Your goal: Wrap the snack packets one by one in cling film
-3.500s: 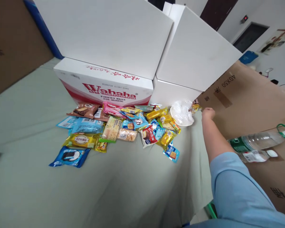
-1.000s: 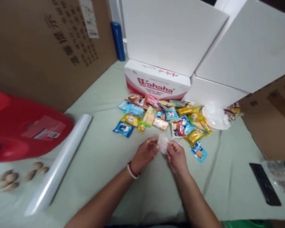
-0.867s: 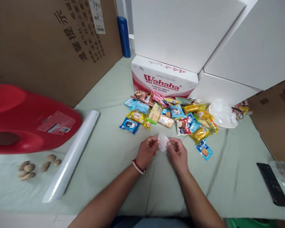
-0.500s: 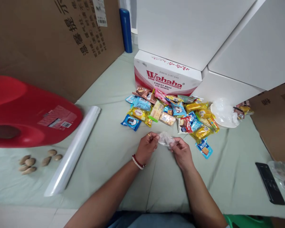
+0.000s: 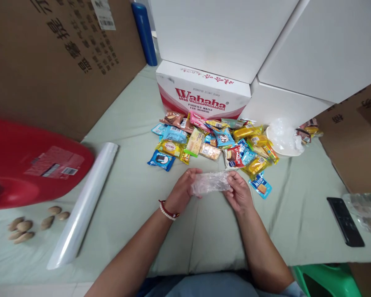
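A crinkled clear plastic film (image 5: 211,183) is stretched between my two hands, above the green cloth. My left hand (image 5: 183,190), with a beaded bracelet at the wrist, pinches its left end. At the other end, my right hand (image 5: 240,190) grips the film between thumb and fingers. Just beyond the hands lies a pile of wrapped snacks (image 5: 195,142). A blue snack packet (image 5: 260,185) rests to the right of my right hand. Whether the film is a bag or a loose sheet I cannot tell.
A white bowl (image 5: 289,152) holding clear plastic stands right of the snacks, before a Wahaha carton (image 5: 200,99). To the left are a roll of plastic (image 5: 83,206), several brown nuts or stones (image 5: 24,226) and a red jug (image 5: 49,161). A black phone (image 5: 345,222) lies at right.
The plastic film, bunched small between my fingers before, is now spread out wider, and my hands have moved a little apart. The whole view has shifted slightly.
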Available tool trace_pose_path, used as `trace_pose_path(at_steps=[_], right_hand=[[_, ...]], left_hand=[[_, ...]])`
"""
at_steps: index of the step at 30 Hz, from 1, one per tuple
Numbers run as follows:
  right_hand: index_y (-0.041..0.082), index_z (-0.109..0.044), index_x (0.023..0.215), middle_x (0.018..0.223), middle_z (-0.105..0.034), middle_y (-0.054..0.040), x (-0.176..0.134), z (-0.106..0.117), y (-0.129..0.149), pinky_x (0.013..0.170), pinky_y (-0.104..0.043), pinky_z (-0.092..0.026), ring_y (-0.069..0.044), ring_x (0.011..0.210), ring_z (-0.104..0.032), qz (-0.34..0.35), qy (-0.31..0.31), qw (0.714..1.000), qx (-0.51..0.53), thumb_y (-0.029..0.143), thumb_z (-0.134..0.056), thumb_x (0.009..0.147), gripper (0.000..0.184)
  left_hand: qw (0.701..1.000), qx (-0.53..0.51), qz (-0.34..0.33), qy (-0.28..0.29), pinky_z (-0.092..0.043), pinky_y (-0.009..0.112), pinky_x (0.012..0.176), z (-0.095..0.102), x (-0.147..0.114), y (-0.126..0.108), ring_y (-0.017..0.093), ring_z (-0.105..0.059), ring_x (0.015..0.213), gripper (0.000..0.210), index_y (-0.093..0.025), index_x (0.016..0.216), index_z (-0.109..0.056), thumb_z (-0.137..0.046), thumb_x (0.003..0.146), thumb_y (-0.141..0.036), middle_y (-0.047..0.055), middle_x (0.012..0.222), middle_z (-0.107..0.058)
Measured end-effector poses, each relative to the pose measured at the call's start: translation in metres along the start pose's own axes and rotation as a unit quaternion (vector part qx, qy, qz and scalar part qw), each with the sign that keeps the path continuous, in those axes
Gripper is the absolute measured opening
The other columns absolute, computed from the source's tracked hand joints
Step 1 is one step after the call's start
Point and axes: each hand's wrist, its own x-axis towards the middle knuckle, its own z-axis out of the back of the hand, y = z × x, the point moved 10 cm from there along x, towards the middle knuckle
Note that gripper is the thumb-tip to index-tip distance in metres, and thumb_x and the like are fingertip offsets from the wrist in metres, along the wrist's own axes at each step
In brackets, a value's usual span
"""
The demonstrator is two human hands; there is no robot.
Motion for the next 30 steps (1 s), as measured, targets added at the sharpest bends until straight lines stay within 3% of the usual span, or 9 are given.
trace_pose_path(at_steps=[5,9,11,16,21,23,26,28,30], right_hand=[[0.027,-0.063,0.085,0.068,-0.048,0.0036,-0.013,0.017,0.024,0.048,-0.023,-0.035,-0.012,0.056,-0.040,0.149,-0.125,0.971,-0.136,0.057,-0.076,0.084,0.034],[0.028,-0.068,0.102,0.092,-0.065,-0.0016,-0.016,-0.018,0.002,0.058,-0.027,-0.046,-0.017,0.071,-0.057,0.088,0.015,0.976,-0.200,0.056,-0.085,0.074,0.043],[0.026,-0.068,0.101,0.089,-0.066,-0.0001,-0.015,-0.019,0.000,0.062,-0.027,-0.046,-0.016,0.072,-0.057,0.080,0.016,0.976,-0.200,0.050,-0.088,0.072,0.042],[0.023,-0.069,0.084,0.067,-0.055,0.0053,-0.002,0.006,-0.001,0.052,-0.023,-0.036,-0.010,0.056,-0.043,0.034,-0.051,0.996,-0.064,0.047,-0.087,0.075,0.032],[0.024,-0.074,0.087,0.093,-0.070,-0.0001,-0.001,0.004,0.004,0.070,-0.025,-0.054,-0.014,0.080,-0.062,0.012,-0.023,0.997,0.072,0.037,-0.094,0.066,0.031],[0.025,-0.075,0.085,0.110,-0.074,-0.0029,-0.006,-0.005,0.008,0.084,-0.032,-0.057,-0.019,0.098,-0.067,0.017,0.015,0.996,0.082,0.035,-0.092,0.069,0.026],[0.026,-0.075,0.089,0.122,-0.074,-0.0068,-0.017,-0.027,0.005,0.096,-0.046,-0.056,-0.028,0.113,-0.068,0.000,0.105,0.991,0.079,0.039,-0.086,0.076,0.021],[0.026,-0.075,0.097,0.121,-0.075,-0.0097,-0.026,-0.041,-0.003,0.097,-0.051,-0.056,-0.032,0.113,-0.069,-0.028,0.163,0.984,0.060,0.042,-0.084,0.079,0.026],[0.025,-0.074,0.097,0.116,-0.076,-0.0108,-0.032,-0.052,-0.011,0.095,-0.051,-0.056,-0.032,0.110,-0.071,-0.046,0.199,0.978,0.036,0.043,-0.084,0.080,0.027]], left_hand=[[0.951,0.236,-0.148,-0.138,-0.042,0.026,0.063,0.017,-0.013,-0.023,0.014,-0.052,0.064,0.031,-0.019,0.084,-0.065,-0.078,0.079,-0.047,-0.001,0.073,-0.061],[0.881,0.363,-0.286,-0.102,-0.045,0.030,0.077,-0.011,-0.031,-0.042,0.019,-0.061,0.081,0.012,-0.021,0.081,-0.067,-0.069,0.086,-0.031,0.004,0.086,-0.067],[0.887,0.358,-0.280,-0.080,-0.045,0.029,0.076,-0.015,-0.030,-0.039,0.018,-0.060,0.079,0.013,-0.021,0.082,-0.068,-0.067,0.088,-0.033,0.003,0.083,-0.067],[0.959,0.173,-0.161,-0.155,-0.041,0.025,0.060,0.024,-0.010,-0.018,0.013,-0.050,0.063,0.036,-0.019,0.088,-0.065,-0.071,0.085,-0.055,-0.002,0.071,-0.060],[0.944,0.156,-0.204,-0.206,-0.050,0.027,0.070,0.039,-0.011,-0.027,0.016,-0.060,0.082,0.046,-0.019,0.107,-0.065,-0.074,0.083,-0.057,0.004,0.098,-0.065],[0.939,0.188,-0.230,-0.172,-0.053,0.033,0.084,0.030,-0.014,-0.032,0.021,-0.064,0.100,0.047,-0.020,0.113,-0.065,-0.070,0.087,-0.059,0.008,0.111,-0.066],[0.957,0.209,-0.199,-0.025,-0.049,0.044,0.105,-0.002,-0.011,-0.020,0.030,-0.061,0.124,0.065,-0.021,0.129,-0.061,-0.072,0.084,-0.065,0.014,0.130,-0.065],[0.969,0.184,-0.156,0.054,-0.049,0.046,0.107,-0.020,-0.012,-0.007,0.034,-0.059,0.129,0.085,-0.021,0.138,-0.055,-0.084,0.071,-0.064,0.016,0.139,-0.061],[0.981,0.143,-0.111,0.073,-0.054,0.044,0.099,-0.025,-0.012,0.002,0.032,-0.064,0.119,0.091,-0.022,0.139,-0.053,-0.091,0.065,-0.060,0.014,0.133,-0.063]])
